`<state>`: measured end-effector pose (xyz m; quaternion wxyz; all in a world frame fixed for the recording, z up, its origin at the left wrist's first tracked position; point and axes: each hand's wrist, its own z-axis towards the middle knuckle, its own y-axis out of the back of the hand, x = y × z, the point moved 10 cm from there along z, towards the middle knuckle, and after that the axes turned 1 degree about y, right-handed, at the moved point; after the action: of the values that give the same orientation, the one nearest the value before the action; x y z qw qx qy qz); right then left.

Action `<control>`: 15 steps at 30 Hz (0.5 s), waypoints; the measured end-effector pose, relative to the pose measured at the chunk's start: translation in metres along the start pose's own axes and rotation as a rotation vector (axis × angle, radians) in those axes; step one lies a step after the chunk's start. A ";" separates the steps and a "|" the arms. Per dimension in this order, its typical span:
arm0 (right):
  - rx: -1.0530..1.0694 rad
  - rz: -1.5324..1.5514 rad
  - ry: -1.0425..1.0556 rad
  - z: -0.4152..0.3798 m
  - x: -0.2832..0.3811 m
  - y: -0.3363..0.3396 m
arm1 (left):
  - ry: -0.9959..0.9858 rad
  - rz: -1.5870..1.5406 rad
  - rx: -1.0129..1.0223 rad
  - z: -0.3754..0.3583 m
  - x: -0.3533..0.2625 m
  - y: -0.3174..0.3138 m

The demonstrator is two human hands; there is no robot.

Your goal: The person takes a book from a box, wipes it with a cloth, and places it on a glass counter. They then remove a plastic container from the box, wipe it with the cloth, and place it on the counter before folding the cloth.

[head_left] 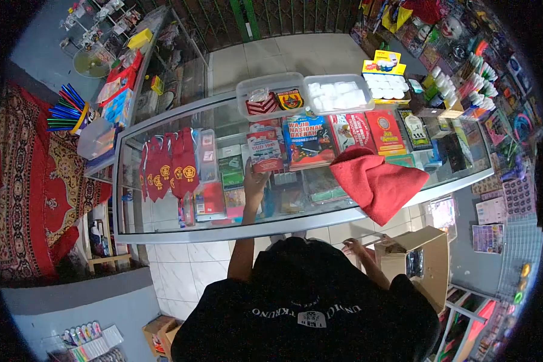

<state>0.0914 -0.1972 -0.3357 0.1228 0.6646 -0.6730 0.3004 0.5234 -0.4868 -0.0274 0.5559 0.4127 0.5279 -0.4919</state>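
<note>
My left hand (pixel 256 177) reaches over the glass display counter (pixel 157 226), its thumb and fingers at the lower left corner of a red and white book (pixel 264 149). Right of that book lies a larger blue and red book (pixel 308 140). My right hand (pixel 356 247) is low beyond the counter's near edge, left of an open cardboard box (pixel 425 259); its fingers are slightly bent and apart, with nothing clearly visible in them. A folded red cloth (pixel 377 181) lies on the counter's right part and hangs over its front edge.
Two plastic tubs (pixel 241 99) and a yellow box of white containers (pixel 386 84) stand along the back. Maroon ties (pixel 184 166) are at the left. A patterned red carpet (pixel 33 181) hangs far left. Goods line the right wall.
</note>
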 end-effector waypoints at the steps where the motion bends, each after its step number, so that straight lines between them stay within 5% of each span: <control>1: -0.114 -0.123 -0.042 -0.011 0.011 0.002 | 0.071 -0.001 -0.011 0.002 0.004 0.002; 2: -0.228 -0.246 -0.082 -0.005 -0.001 0.024 | 0.054 0.072 -0.022 0.008 0.010 0.006; 7: -0.127 -0.274 -0.194 -0.031 -0.010 0.014 | -0.028 0.486 -0.056 0.026 0.006 0.010; 10: 0.052 0.050 -0.226 -0.064 0.001 -0.016 | -0.193 0.618 -0.148 0.026 -0.017 0.008; 11: -0.201 -0.238 -0.048 -0.029 -0.038 0.017 | -0.229 0.698 -0.169 0.025 -0.023 0.005; 15: -0.253 -0.294 0.049 -0.039 -0.043 -0.005 | -0.370 0.840 -0.182 0.032 -0.036 -0.002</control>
<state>0.0913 -0.1395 -0.3281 0.2642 0.7275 -0.5980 0.2082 0.5288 -0.5141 0.0115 0.8258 0.4454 0.2480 -0.2413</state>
